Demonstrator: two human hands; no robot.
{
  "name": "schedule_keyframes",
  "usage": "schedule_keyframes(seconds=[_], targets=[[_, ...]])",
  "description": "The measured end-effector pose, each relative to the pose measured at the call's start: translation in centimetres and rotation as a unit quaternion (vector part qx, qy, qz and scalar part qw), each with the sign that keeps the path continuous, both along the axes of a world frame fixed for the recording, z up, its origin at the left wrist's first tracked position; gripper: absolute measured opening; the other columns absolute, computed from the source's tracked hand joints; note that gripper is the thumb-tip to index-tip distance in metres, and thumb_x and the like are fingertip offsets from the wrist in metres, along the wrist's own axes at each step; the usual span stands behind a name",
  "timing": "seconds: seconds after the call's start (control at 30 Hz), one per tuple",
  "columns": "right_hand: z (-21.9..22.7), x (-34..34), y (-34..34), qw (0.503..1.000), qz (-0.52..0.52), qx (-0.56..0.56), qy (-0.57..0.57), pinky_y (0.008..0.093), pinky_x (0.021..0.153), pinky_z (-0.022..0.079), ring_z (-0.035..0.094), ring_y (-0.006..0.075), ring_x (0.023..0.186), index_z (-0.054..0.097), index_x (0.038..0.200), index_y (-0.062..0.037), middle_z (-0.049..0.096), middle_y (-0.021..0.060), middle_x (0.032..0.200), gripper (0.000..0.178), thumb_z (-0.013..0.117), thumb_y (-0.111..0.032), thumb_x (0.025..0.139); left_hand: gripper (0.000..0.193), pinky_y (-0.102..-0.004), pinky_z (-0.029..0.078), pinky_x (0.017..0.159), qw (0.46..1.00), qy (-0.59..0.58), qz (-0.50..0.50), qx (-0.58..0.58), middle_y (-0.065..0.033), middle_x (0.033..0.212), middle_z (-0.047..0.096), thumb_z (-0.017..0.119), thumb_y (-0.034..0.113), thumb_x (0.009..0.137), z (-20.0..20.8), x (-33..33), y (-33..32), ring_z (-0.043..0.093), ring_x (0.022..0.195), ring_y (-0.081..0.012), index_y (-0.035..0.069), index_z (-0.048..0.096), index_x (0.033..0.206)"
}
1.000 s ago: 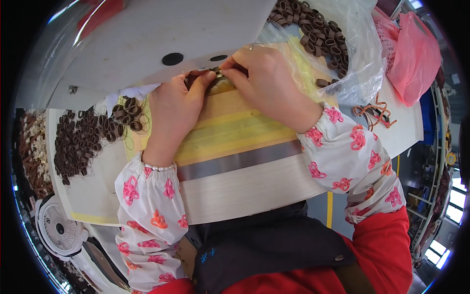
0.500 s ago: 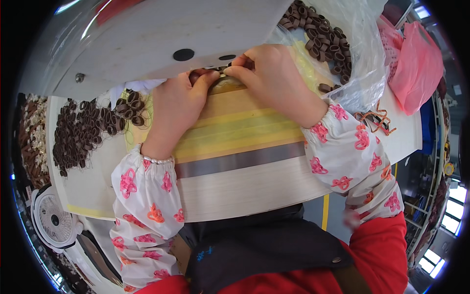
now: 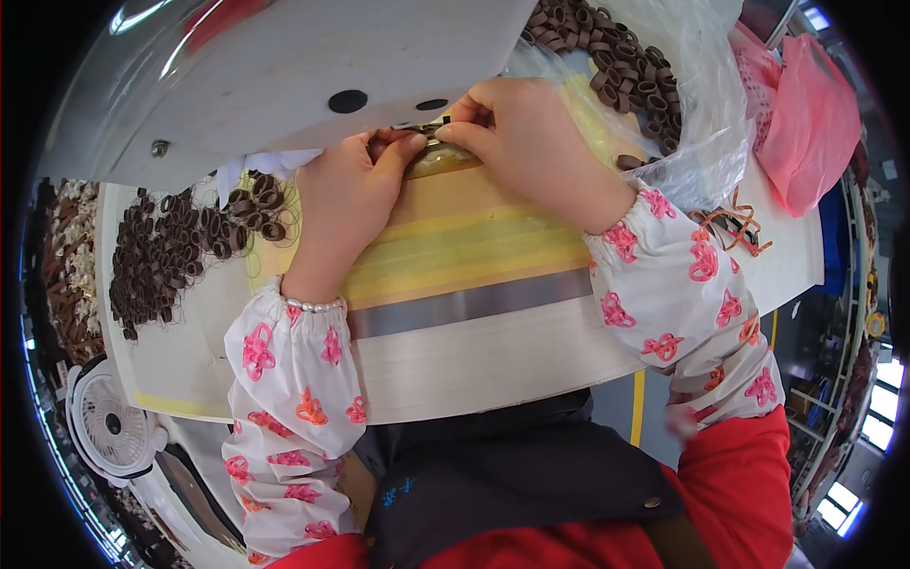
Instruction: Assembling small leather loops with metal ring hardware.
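Note:
My left hand (image 3: 358,180) and my right hand (image 3: 527,131) meet under the white body of a sewing machine (image 3: 275,90). The thumbs and fingertips of both hands are pinched close together beside the metal parts at the needle area (image 3: 431,131). Whatever they hold is small and mostly covered by the fingers, with only a dark bit showing. To the left lies a pile of brown loops (image 3: 161,251) strung with loose threads. On the right, more brown loops (image 3: 645,90) lie in and around a clear plastic bag (image 3: 706,142).
Yellow tape (image 3: 474,232) and a grey strip (image 3: 474,303) cross the pale table (image 3: 493,365). A pink plastic bag (image 3: 810,123) sits at the right edge, near scissors with orange-wrapped handles (image 3: 744,228). A white fan (image 3: 109,417) stands at lower left.
The view has shifted slightly, so the machine and the table sit a little differently in it. Both hands keep their pinch at the same spot by the needle area.

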State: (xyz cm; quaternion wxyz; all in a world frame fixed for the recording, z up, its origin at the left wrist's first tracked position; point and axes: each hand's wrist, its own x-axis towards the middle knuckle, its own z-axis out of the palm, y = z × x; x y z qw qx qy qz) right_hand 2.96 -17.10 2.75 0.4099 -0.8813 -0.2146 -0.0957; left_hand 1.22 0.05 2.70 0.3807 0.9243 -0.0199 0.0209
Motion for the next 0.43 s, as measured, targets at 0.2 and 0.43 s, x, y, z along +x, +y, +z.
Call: schedule_keyframes(seconds=[0.2,0.43], targets=[[-0.3,0.2,0.1,1.000,0.012,-0.005,-0.004,0.0305,0.051,0.044,0.057,0.0224,0.053,0.058,0.073,0.0022,0.059,0.0129,0.061,0.018,0.067,-0.014,0.071,0.032,-0.0217,0.042,0.055,1.000,0.005,0.020,0.008,-0.0012,0.062,0.060,0.068,0.031,0.076,0.8,-0.2,0.2,0.051,0.057,-0.0046,0.000,0.064,0.081],[1.4,-0.8,-2.6,0.997,-0.072,-0.021,-0.022,0.0373,0.058,0.046,0.061,0.0284,0.064,0.059,0.077,-0.0010,0.060,0.0165,0.065,0.020,0.067,-0.018,0.070,0.016,-0.0226,0.043,0.072,0.921,-0.310,-0.168,0.167,-0.0123,0.081,0.064,0.056,0.012,0.083,0.3,-1.4,-0.2,0.061,0.079,-0.0179,-0.001,0.060,0.091]])
